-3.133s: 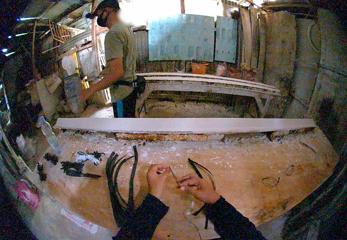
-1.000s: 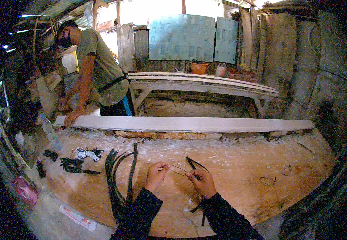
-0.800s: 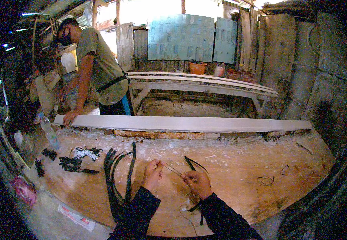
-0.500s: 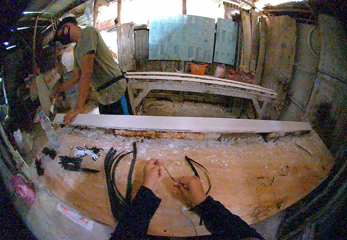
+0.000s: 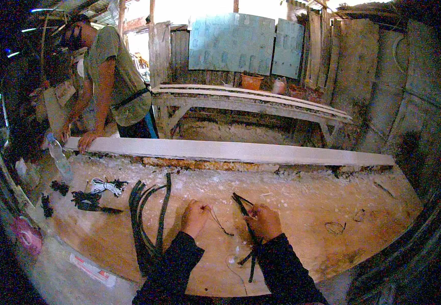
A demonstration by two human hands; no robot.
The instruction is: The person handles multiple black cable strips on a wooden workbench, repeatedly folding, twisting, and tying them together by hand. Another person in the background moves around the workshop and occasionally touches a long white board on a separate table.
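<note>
My left hand (image 5: 195, 217) is closed in a pinch on one end of a thin dark cord (image 5: 216, 219), whose other end hangs loose toward the middle of the wooden tabletop (image 5: 301, 254). To its right, my right hand (image 5: 264, 222) grips a black strap (image 5: 239, 202); the strap's upper ends stick out past the fingers and its lower ends lie by my right sleeve. Several long black straps (image 5: 136, 223) lie curved just left of my left forearm. A thin loose thread (image 5: 234, 267) rests on the wood between my forearms.
A long white board (image 5: 230, 150) runs along the table's far side, with a co-worker (image 5: 116, 71) leaning on its left end. At left lie black cord bundles (image 5: 86, 200), a white cord bundle (image 5: 103, 187) and a plastic bottle (image 5: 59, 157). Small wire loops (image 5: 335, 227) lie at right.
My right hand has let go of the thin cord, moved right and taken hold of the black strap. The cord now dangles from my left hand alone. The co-worker's hands remain at the board.
</note>
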